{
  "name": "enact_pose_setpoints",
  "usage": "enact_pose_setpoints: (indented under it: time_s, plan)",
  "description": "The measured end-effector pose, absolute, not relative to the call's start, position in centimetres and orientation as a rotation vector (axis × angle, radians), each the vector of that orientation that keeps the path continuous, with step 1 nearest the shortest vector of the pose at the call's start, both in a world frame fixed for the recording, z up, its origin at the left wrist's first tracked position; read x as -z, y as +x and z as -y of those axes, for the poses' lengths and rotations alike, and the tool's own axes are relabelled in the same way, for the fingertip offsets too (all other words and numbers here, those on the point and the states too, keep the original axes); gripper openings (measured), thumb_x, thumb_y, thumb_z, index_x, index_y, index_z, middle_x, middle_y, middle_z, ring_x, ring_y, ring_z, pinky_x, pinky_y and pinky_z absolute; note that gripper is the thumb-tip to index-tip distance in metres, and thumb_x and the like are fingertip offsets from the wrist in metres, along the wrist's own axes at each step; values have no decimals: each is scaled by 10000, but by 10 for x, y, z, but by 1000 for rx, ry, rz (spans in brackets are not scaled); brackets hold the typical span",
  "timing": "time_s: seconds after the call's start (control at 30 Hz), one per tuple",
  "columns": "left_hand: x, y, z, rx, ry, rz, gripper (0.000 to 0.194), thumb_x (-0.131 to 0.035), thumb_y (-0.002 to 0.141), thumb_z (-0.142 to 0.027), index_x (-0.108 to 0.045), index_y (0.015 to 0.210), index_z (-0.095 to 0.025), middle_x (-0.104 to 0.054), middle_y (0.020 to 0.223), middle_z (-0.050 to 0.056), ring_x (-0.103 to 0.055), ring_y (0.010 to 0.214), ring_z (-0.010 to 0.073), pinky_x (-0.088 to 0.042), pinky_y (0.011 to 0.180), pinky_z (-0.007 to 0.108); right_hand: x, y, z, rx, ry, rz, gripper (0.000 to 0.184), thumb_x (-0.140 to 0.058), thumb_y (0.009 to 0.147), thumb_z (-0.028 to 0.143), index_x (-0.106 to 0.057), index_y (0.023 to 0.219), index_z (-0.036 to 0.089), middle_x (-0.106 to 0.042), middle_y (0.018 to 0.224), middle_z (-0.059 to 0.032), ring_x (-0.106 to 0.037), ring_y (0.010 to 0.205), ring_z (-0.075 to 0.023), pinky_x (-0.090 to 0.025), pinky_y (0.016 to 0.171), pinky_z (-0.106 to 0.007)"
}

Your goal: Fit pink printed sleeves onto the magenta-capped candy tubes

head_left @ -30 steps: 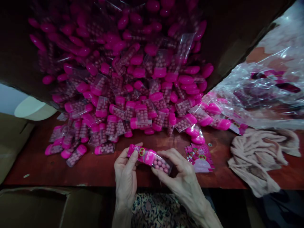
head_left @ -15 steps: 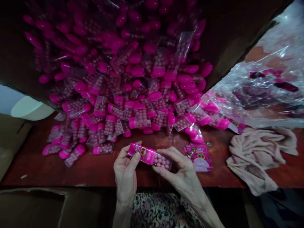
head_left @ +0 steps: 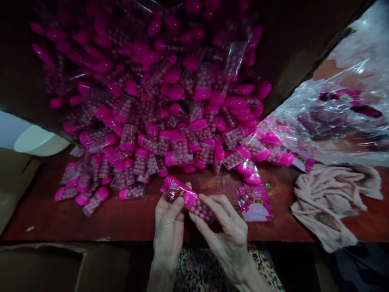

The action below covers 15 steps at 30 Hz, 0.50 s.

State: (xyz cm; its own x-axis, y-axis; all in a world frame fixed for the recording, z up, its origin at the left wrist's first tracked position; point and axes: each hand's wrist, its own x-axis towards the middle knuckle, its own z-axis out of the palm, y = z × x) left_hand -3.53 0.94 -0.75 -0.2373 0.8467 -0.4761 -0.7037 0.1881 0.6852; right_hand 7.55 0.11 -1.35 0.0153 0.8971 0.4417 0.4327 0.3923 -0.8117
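Note:
Both my hands hold one small clear packet of pink candy balls [head_left: 199, 208] with a pink cap and a pink printed label card [head_left: 172, 187] at its left end. My left hand [head_left: 169, 227] pinches the label end with thumb and fingers. My right hand [head_left: 224, 231] grips the ball-filled end from the right. The packet sits tilted, label end higher, just above the red-brown table's front edge [head_left: 121, 227]. Beyond it spreads a big heap of like packets [head_left: 170, 121] spilling from a dark cardboard box.
A small stack of pink label cards [head_left: 255, 201] lies right of my hands. A crumpled beige cloth [head_left: 331, 198] lies further right, below a clear plastic bag [head_left: 337, 117] with more pink items. A cardboard box [head_left: 45, 263] stands at the lower left, a pale round lid [head_left: 39, 140] at left.
My hands have drawn closer together and the packet has tilted, its label end rising to the upper left. The heap and cards have not moved.

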Motion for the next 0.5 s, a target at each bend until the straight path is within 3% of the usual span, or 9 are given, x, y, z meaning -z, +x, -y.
enact_pose_setpoints:
  time_s: [0.3,0.5]
  plan:
    - [10,-35,-8,-1463,123,-950,349,-781,617,-205,-690,953,-182,-724,963,92,-662,920,198,-499,822,255,19,67,3,-442,-1203,1576,382,-629,767,82,-563,1130,182,-576,847,-42,-603,742,-128,-549,630,-226]
    - [6,-25,-10,-1347,132,-970,216,-737,676,-263,-716,851,-137,-730,907,107,-670,890,222,-491,856,325,21,71,3,-209,-1228,1637,349,-630,775,76,-594,1106,180,-625,868,-66,-635,773,-136,-559,660,-222]
